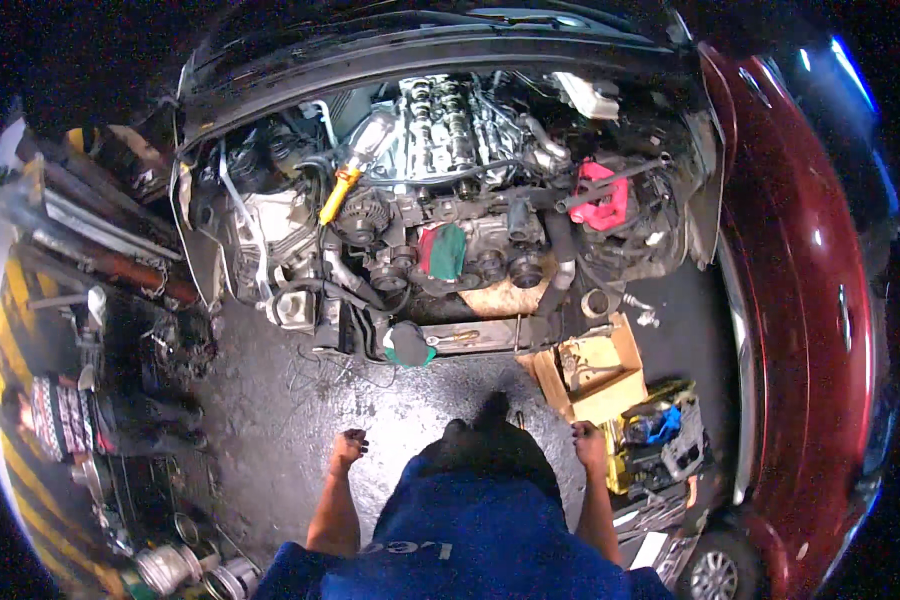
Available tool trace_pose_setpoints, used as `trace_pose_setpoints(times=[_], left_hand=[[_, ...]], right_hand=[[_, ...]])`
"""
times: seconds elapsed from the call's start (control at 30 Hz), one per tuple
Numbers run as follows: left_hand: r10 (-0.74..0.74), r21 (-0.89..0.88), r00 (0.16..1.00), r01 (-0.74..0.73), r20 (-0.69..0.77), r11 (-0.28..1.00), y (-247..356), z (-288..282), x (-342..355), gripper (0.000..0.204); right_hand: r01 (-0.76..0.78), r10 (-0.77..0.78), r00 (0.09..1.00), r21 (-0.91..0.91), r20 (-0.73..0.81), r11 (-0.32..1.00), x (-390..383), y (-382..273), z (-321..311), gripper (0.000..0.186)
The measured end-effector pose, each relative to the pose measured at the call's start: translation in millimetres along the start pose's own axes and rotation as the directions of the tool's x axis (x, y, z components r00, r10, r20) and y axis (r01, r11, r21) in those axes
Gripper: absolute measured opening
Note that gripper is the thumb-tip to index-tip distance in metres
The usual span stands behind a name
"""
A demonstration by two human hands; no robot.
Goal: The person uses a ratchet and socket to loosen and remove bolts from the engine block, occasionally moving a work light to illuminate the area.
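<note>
Left hand (348, 447): while it hung above the shiny floor (270, 390), its fingers were curled; whether they pinched anything could not be told
Right hand (587, 440): curled likewise, near the cardboard box (625, 350); its hold could not be told either
Engine (480, 205): ahead of both hands, untouched, in the open bay
Camshafts (457, 115): bare under bright light; uncovering looked done, covering up not yet
Cloth (448, 252): red and green, on the engine's front, not yet cleared

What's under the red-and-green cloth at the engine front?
Can't tell: the cloth covers whatever lies directly beneath it. Round pulleys show on either side of it, at the front of the engine.
</note>
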State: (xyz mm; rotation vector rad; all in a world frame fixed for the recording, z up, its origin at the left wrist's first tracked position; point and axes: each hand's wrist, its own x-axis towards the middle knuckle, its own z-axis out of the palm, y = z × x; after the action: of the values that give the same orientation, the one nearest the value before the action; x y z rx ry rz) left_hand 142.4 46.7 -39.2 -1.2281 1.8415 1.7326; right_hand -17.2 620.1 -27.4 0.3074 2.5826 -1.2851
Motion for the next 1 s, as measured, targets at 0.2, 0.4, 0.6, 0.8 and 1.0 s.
trace_pose_setpoints(times=[0.2,0.4,0.6,0.8,1.0], left_hand=[[0.201,0.136,0.978,-0.208,0.06,0.969,41.1,55.2,-24.2,0.031],[0.251,0.095,0.95,-0.237,-0.187,0.967,109.0,58.4,-36.6,0.035],[0.393,0.229,0.858,-0.33,-0.331,0.916,236.1,16.0,-36.5,0.036],[0.756,0.5,0.577,-0.577,-0.31,0.645,376.6,-45.7,0.2,0.029],[0.851,0.518,0.458,-0.679,-0.256,0.521,504.8,-110.1,30.7,0.023]], right_hand=[[0.247,-0.249,0.968,-0.083,-0.023,0.966,121.6,-116.7,-0.2,0.03],[0.46,-0.448,0.885,0.093,-0.123,0.883,197.9,-292.7,1.9,0.024],[0.736,-0.728,0.675,0.041,-0.116,0.676,213.5,-493.1,6.1,0.016],[0.847,-0.845,0.525,-0.04,-0.107,0.531,242.9,-643.2,49.9,0.014],[0.929,-0.954,0.287,-0.218,-0.086,0.299,271.1,-738.5,111.4,0.011]])
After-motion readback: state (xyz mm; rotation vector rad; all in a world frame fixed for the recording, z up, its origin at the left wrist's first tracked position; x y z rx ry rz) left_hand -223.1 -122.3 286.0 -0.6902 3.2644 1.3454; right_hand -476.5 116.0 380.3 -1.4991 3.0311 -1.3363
